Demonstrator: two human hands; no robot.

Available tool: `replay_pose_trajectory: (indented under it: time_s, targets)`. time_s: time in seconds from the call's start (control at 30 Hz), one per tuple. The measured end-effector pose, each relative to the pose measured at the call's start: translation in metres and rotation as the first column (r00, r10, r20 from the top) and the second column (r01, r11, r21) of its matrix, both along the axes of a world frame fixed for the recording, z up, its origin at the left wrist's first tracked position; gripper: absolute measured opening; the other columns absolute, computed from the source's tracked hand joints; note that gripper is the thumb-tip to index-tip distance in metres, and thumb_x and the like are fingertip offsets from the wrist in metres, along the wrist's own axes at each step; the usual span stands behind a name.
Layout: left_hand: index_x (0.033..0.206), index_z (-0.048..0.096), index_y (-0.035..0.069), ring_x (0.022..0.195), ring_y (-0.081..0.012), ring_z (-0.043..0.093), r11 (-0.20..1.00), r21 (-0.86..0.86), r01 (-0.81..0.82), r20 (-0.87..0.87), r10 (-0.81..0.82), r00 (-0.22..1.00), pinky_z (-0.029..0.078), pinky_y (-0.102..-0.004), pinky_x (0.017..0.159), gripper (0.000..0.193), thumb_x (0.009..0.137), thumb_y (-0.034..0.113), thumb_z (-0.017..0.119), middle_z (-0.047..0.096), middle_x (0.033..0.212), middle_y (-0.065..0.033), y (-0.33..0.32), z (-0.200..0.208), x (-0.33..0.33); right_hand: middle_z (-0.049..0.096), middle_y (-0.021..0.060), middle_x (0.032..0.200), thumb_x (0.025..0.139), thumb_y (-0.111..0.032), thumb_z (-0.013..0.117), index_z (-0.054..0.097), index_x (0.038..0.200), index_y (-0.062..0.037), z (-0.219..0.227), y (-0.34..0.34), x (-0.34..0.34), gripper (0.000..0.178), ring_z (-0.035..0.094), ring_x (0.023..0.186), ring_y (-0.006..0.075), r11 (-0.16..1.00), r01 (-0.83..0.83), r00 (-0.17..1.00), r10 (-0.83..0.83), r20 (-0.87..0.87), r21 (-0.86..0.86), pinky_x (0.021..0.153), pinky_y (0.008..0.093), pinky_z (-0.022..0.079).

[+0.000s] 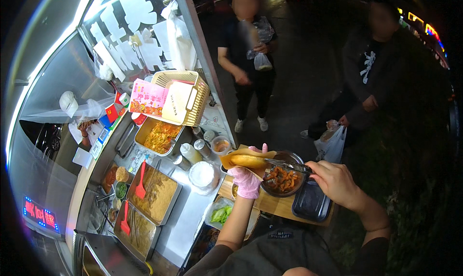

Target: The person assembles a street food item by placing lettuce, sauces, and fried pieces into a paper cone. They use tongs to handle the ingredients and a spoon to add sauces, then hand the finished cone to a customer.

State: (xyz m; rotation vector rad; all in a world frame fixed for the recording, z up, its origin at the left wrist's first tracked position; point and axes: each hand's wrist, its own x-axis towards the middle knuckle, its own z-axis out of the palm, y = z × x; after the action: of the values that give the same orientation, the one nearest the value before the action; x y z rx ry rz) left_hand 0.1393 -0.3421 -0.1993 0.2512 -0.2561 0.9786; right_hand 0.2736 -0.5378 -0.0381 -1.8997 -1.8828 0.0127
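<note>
In the head view, a bun [246, 160] in brown paper [264, 155] is gripped by the gloved left hand [246, 182] above the wooden table [270, 204]. Tongs [294, 166] are clasped in the right hand [333, 182], tips beside the bun; contact cannot be told. Meat [282, 180] is held in a bowl [277, 194] near the far edge; a black tray [309, 204] is set at the right end.

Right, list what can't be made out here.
All in the head view:
- Inside of the bun: hidden by its crust and the paper.
- Palm of the left hand: covered by bun and paper.
- Tips of the tongs: too small against the bun.
- Contents of the white bag: blurred by plastic.
</note>
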Motion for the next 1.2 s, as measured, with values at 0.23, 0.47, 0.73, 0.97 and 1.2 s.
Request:
replay_pose_trajectory:
  time_s: [0.23,0.47,0.73,0.97,1.2]
  targets:
    - [0.107,0.062,0.013,0.118,-0.0214,0.055,0.993,-0.007,0.117,0.058,-0.117,0.991,0.017,-0.0526,0.123,0.035,0.084,0.038,0.073,0.062,0.108,-0.0004,0.010,-0.020,-0.002,0.066,0.0113,0.092,0.091,-0.014,0.064,0.062,0.119,-0.0022,0.004,0.009,0.008,0.031,0.068,0.076,0.0263,0.985,-0.039,0.998,0.047,0.044,-0.167,0.063,0.0358,0.055]
    - [0.152,0.028,0.006,0.138,-0.0337,0.040,0.976,0.213,-0.032,-0.430,0.123,0.894,0.030,-0.0537,0.117,0.082,0.090,0.042,0.069,0.039,0.150,-0.0163,0.001,-0.013,0.014,0.065,0.0111,0.089,0.091,-0.013,0.061,0.061,0.121,-0.0007,-0.010,0.017,0.014,0.032,0.068,0.075,0.0225,0.987,-0.054,0.972,0.086,0.219,-0.148,0.064,0.0330,0.055]
    - [0.152,0.028,0.009,0.134,-0.0331,0.047,0.968,0.081,0.236,-0.486,-0.169,0.858,0.039,-0.0451,0.113,0.067,0.096,0.020,0.063,0.051,0.140,-0.0191,-0.004,-0.016,-0.013,0.061,0.0076,0.078,0.090,-0.010,0.060,0.063,0.118,-0.0027,-0.002,0.031,0.028,0.030,0.064,0.065,0.0175,0.979,-0.114,0.858,0.183,0.480,-0.170,0.055,0.0284,0.052]
    - [0.151,0.032,0.008,0.134,-0.0370,0.045,0.981,0.184,0.055,-0.531,0.053,0.846,0.038,-0.0530,0.111,0.100,0.084,0.083,0.037,0.041,0.150,-0.0190,-0.002,-0.051,0.010,0.063,0.0053,0.078,0.085,-0.013,0.064,0.065,0.107,-0.0049,0.006,0.058,0.010,0.023,0.064,0.065,0.0169,0.970,-0.101,0.716,0.226,0.661,-0.222,0.056,0.0270,0.050]
    - [0.135,0.048,0.001,0.121,-0.0365,0.054,0.971,-0.235,0.035,-0.449,-0.141,0.882,0.040,-0.0506,0.108,0.083,0.091,0.071,0.043,0.055,0.131,-0.0214,-0.014,-0.026,0.011,0.060,0.0050,0.078,0.088,-0.014,0.059,0.064,0.108,-0.0042,0.012,0.055,0.010,0.023,0.064,0.064,0.0169,0.965,-0.061,0.716,0.220,0.663,-0.254,0.055,0.0274,0.050]
